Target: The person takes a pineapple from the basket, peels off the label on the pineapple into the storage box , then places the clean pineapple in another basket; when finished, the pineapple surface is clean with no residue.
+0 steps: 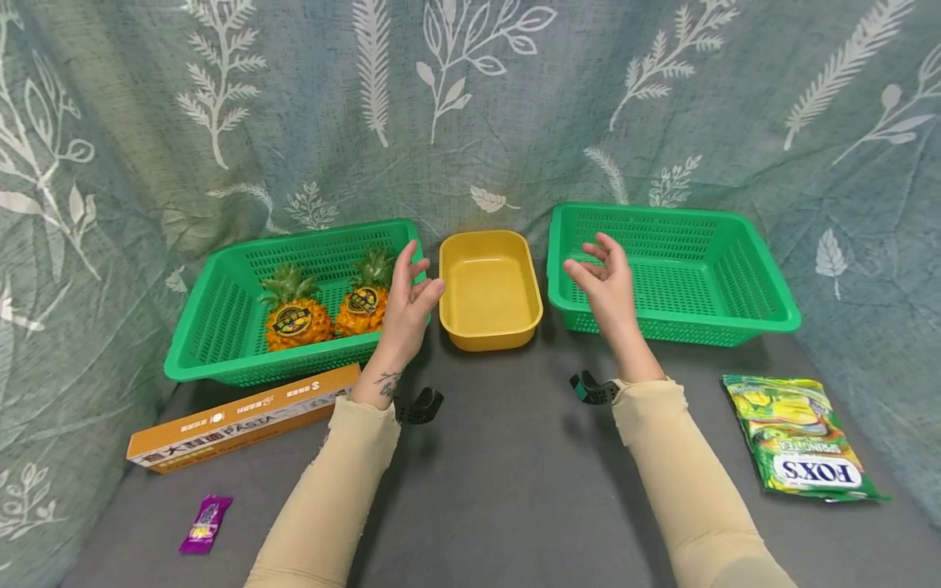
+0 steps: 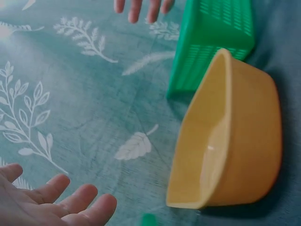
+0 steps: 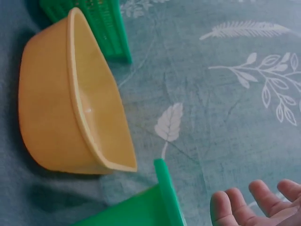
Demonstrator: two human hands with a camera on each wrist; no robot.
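Observation:
My left hand (image 1: 408, 306) is raised beside the right end of the left green basket (image 1: 213, 327), fingers relaxed and holding nothing. Inside that basket lie two pineapples (image 1: 297, 322) with round black labels. My right hand (image 1: 607, 282) hovers over the left end of the right green basket (image 1: 757, 286), its fingers loosely bent and nothing in them. Between the hands stands a yellow tub (image 1: 488, 331), which shows no contents. The left wrist view has the left fingers (image 2: 82, 200) near the tub (image 2: 251, 141); in the right wrist view the right fingers (image 3: 265, 197) spread apart.
An orange pasta box (image 1: 246, 418) lies along the front of the left basket. Nearer on the left is a small purple packet (image 1: 206, 524). A green and yellow FOX'S bag (image 1: 801, 437) lies at the right. A leaf-patterned curtain (image 1: 485, 98) hangs behind the baskets.

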